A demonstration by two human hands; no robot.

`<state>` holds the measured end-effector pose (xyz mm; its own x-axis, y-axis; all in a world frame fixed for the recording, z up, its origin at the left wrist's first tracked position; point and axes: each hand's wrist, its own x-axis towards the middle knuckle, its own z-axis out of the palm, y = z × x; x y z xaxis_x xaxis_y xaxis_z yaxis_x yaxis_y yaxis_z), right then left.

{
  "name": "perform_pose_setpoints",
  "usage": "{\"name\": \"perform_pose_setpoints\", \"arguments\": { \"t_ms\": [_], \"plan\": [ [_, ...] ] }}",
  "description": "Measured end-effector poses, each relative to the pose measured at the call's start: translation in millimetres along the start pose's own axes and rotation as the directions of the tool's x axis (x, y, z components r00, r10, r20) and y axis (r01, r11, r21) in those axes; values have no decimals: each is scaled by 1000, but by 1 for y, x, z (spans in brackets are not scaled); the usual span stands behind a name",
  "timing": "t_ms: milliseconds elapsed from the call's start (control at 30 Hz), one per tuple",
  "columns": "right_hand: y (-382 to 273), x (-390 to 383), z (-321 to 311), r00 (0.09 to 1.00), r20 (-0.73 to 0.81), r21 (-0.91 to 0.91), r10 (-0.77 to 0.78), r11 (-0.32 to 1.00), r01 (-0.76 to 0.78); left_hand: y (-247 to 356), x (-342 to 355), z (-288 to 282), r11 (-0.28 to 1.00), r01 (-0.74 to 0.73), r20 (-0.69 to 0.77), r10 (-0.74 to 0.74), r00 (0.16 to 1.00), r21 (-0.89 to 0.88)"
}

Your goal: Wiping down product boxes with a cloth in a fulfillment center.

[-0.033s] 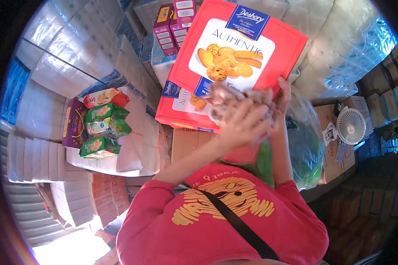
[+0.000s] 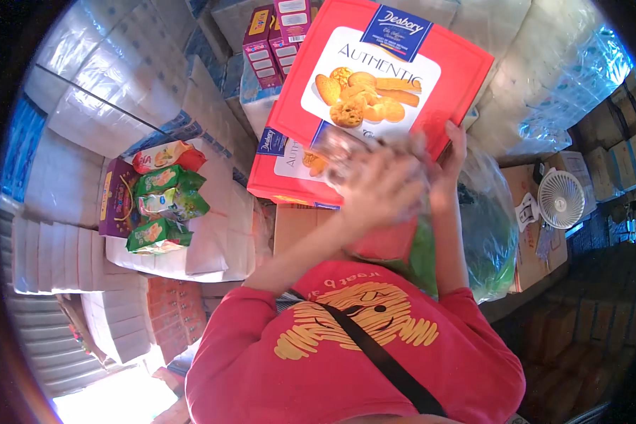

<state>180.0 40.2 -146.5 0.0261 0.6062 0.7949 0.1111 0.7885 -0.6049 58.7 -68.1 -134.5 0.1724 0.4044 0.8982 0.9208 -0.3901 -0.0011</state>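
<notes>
White plastic-wrapped packs [image 2: 85,120] filled the storeroom around a cardboard carton [image 2: 297,226].
A big red biscuit box [image 2: 374,92] with a cookie picture stood tilted above the carton; the right hand [image 2: 449,166] gripped its lower edge, while the blurred left hand [image 2: 381,187] lay on crinkled clear wrap [image 2: 339,148], its fingers' grip unclear.
</notes>
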Motion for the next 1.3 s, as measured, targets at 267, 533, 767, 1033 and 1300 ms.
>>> {"name": "perform_pose_setpoints", "arguments": {
  "t_ms": [267,533,767,1033,1300],
  "plan": [
    [-31,9,-18,693,20,722,721,469,-508,-137,26,-21,865,464,-251,-414,875,191],
    [-36,9,-2,790,94,651,606,563,-509,5,11,-13,996,19,50,-15,999,-87],
    [-50,-1,-18,805,196,594,560,585,-552,-122,75,-11,977,200,-270,-213,939,-75],
    [-43,4,-10,934,234,190,271,929,-317,-94,144,-57,894,179,-147,-259,955,-411],
    [-46,-1,-17,913,362,64,190,972,-228,-104,136,-73,651,581,507,-331,796,-488]
  ]
}}
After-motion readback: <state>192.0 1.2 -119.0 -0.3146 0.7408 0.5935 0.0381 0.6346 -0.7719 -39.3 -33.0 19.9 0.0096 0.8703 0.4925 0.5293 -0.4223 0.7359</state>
